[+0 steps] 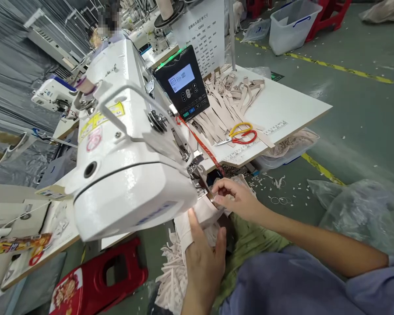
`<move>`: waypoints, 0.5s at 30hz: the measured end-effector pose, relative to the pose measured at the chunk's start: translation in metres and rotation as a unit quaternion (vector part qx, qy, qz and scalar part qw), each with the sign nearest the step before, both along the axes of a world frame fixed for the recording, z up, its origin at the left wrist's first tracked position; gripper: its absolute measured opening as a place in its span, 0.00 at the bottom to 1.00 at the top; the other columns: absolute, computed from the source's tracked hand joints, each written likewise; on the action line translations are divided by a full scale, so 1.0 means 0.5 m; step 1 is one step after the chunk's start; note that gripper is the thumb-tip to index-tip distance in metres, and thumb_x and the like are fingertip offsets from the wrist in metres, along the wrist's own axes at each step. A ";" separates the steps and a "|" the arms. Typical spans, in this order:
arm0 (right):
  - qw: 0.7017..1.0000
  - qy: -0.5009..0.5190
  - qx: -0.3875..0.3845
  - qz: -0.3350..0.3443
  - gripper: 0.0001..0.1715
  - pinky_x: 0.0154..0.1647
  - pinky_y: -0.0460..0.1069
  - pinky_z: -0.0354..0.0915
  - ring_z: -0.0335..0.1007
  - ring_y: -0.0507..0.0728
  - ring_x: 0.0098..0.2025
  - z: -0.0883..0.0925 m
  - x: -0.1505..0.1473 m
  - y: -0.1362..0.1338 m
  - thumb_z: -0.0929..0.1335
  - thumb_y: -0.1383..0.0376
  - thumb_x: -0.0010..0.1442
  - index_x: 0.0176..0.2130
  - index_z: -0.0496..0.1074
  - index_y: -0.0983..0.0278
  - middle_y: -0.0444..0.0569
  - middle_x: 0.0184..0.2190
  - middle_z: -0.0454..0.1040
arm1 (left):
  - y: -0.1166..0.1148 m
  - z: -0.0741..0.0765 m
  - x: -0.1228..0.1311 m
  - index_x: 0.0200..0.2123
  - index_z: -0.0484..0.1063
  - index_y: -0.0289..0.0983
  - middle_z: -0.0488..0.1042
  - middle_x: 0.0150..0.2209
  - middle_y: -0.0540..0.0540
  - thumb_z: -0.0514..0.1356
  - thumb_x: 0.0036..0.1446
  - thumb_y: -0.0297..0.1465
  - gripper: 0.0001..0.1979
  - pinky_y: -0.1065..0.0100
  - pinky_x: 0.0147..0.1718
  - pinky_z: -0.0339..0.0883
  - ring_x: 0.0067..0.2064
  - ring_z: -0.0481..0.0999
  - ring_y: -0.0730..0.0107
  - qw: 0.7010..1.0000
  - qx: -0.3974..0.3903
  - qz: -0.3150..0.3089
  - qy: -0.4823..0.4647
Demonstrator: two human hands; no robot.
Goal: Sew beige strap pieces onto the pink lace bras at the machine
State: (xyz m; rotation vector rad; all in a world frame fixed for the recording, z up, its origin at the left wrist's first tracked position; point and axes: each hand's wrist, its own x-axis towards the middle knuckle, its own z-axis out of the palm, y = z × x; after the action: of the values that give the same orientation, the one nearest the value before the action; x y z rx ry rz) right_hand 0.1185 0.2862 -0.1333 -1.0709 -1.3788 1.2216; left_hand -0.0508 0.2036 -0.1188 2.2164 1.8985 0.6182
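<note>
A piece of beige fabric (205, 213) lies over the narrow bed under the needle of a white sewing machine (128, 175). My left hand (203, 256) grips its near side, index finger along the cloth and thumb apart on the right. My right hand (238, 199) is curled at the far edge, thumb and forefinger closed by the brown metal guide (210, 196) beside the presser foot. What its fingertips pinch is mostly hidden, but the fabric edge runs to them. More beige pieces (172, 275) hang below my left hand.
Yellow-and-red thread snips (239, 134) and beige strips (230, 98) lie on the white table (298, 107), behind a control panel (184, 83). Red stools (108, 271), a clear plastic bag (357, 214) and a plastic bin (292, 26) stand around on the floor.
</note>
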 end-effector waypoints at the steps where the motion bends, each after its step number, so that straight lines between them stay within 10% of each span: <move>1: 1.000 -0.001 -0.004 0.001 0.09 0.38 0.50 0.64 0.67 0.55 0.37 0.002 0.000 -0.005 0.68 0.60 0.57 0.37 0.71 0.61 0.48 0.36 0.71 | -0.002 -0.001 0.003 0.71 0.37 0.26 0.76 0.52 0.25 0.50 0.69 0.44 0.39 0.63 0.32 0.77 0.38 0.84 0.54 1.000 -0.003 -0.003 -0.004; 15: 0.981 0.117 -0.150 0.041 0.19 0.41 0.51 0.66 0.70 0.56 0.38 -0.004 0.041 -0.097 0.71 0.50 0.57 0.37 0.77 0.62 0.47 0.35 0.76 | -0.143 -0.109 0.050 0.72 0.40 0.33 0.72 0.57 0.28 0.56 0.65 0.39 0.40 0.52 0.45 0.78 0.51 0.79 0.49 0.989 -0.031 -0.090 -0.112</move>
State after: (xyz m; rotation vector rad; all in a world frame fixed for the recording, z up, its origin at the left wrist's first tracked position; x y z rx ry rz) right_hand 0.1389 0.2374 -0.1354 -1.0416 -1.0884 1.5994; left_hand -0.0256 0.1321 -0.1732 2.1448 1.5689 0.7317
